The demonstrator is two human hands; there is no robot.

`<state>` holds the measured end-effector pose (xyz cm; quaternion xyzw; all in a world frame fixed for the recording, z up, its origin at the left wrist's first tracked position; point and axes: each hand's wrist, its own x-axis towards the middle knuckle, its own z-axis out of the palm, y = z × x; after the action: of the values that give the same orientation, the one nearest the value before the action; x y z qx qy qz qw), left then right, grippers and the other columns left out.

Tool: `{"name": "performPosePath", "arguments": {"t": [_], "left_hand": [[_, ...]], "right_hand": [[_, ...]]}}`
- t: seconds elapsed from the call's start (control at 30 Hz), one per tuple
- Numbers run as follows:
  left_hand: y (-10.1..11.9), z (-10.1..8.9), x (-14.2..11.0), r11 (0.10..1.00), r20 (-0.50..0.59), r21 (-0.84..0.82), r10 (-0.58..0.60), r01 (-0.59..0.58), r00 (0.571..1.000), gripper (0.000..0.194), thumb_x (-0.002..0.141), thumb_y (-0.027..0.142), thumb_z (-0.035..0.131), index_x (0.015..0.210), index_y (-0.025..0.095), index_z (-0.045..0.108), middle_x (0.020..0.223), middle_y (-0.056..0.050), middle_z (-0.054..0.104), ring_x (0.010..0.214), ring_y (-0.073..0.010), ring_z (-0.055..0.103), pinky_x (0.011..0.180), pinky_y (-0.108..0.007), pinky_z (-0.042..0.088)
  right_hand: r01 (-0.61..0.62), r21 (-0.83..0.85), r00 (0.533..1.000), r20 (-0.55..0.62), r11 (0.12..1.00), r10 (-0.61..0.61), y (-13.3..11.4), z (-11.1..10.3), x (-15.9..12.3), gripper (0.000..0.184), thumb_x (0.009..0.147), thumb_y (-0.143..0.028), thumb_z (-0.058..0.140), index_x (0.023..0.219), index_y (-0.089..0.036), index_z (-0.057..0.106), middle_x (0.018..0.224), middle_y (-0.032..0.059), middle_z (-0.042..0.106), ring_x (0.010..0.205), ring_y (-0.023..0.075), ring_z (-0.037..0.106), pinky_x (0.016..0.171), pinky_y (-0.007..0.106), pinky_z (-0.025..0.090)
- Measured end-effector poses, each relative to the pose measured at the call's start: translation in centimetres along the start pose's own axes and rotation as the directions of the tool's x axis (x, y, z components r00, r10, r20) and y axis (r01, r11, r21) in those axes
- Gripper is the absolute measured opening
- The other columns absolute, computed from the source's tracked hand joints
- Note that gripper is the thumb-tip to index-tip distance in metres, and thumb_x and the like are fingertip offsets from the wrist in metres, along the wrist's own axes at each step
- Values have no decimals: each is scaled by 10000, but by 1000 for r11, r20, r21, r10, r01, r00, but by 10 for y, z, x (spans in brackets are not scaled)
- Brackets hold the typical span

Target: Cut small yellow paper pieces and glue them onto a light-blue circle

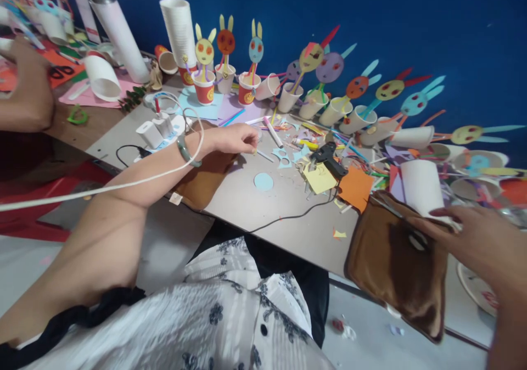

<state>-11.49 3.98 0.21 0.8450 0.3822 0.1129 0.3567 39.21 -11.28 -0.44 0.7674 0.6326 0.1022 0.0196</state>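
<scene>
My left hand (237, 138) is closed above the table, over the edge of a brown cushion (206, 186); anything in its fingers is too small or hidden to name. A light blue paper disc (263, 181) lies just below it on the table. At the right, my right hand (480, 244) has its fingers on a pair of scissors (389, 204), whose blades point left over a second brown cushion (379, 271). Part of the scissors' handle is covered by the fingers. Blue paper offcuts (283, 158) lie between the hands.
Paper cups with rabbit-faced figures (205, 51) line the blue wall. A black glue gun (329, 158) rests by yellow (319, 178) and orange paper (356, 188). A white cable (102, 190) crosses over my left arm. Another person's arm (28, 90) is at far left.
</scene>
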Motion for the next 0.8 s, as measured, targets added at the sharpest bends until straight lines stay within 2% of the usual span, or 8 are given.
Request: {"name": "performPosePath", "arguments": {"t": [0.07, 0.13, 0.23, 0.4, 0.5, 0.63, 0.7, 0.8], "left_hand": [[12, 3, 6, 996, 31, -81, 32, -29, 999, 64, 735, 117, 638, 785, 124, 598, 745, -12, 649, 686, -102, 590, 626, -211, 425], [25, 11, 14, 983, 80, -175, 69, -54, 994, 84, 731, 76, 627, 797, 118, 596, 739, -20, 666, 690, -104, 621, 639, -217, 451], [42, 31, 29, 956, 165, -280, 140, -90, 976, 62, 747, 75, 625, 789, 113, 599, 729, -28, 684, 660, -98, 632, 642, -225, 472], [54, 64, 36, 989, 198, -44, 148, -142, 969, 148, 694, 51, 645, 816, 127, 681, 750, -22, 704, 661, -117, 607, 591, -221, 414], [54, 72, 26, 973, 212, 104, 179, -204, 961, 219, 753, 94, 618, 947, 142, 709, 807, -35, 717, 685, -133, 605, 600, -228, 402], [54, 76, 14, 923, 241, 219, 264, -317, 934, 196, 827, 137, 566, 956, 164, 712, 805, -46, 717, 690, -153, 601, 623, -260, 381], [55, 77, 12, 911, 259, 264, 251, -318, 933, 182, 849, 160, 560, 948, 174, 712, 832, -53, 723, 727, -166, 617, 638, -267, 378], [52, 75, 13, 907, 284, 314, 192, -281, 939, 206, 848, 149, 537, 953, 171, 713, 865, -63, 728, 771, -177, 623, 646, -269, 369]], "right_hand": [[31, 64, 994, 104, 997, -37, -32, -9, -5, 550, 689, -780, 575, 809, -259, 701, 950, 211, 725, 830, 358, 662, 619, 455, 470], [171, 207, 973, 118, 963, -198, -70, -18, -9, 510, 771, -724, 535, 889, -247, 673, 1004, 166, 727, 924, 339, 667, 760, 453, 499], [298, 360, 929, 104, 884, -355, -126, -26, -13, 446, 822, -638, 551, 882, -208, 654, 966, 145, 739, 876, 317, 680, 779, 430, 506], [490, 451, 832, 12, 746, -555, -194, -15, -12, 275, 898, -432, 563, 898, -195, 701, 911, 118, 756, 849, 285, 700, 774, 397, 521], [628, 384, 745, -48, 676, -665, -215, -1, -14, 285, 936, -339, 524, 1094, -188, 707, 1168, 141, 738, 1065, 317, 679, 914, 461, 504], [737, 301, 642, -32, 605, -766, -225, 11, -14, 453, 999, -411, 444, 1363, -181, 584, 1460, 153, 575, 1369, 332, 506, 1117, 552, 369], [751, 270, 627, -5, 603, -779, -225, 13, -12, 509, 1006, -461, 420, 1406, -172, 546, 1512, 161, 519, 1416, 330, 458, 1169, 580, 295], [735, 225, 654, 14, 639, -757, -219, 17, -6, 577, 1000, -509, 411, 1435, -146, 519, 1515, 186, 507, 1418, 341, 457, 1190, 609, 244]]}}
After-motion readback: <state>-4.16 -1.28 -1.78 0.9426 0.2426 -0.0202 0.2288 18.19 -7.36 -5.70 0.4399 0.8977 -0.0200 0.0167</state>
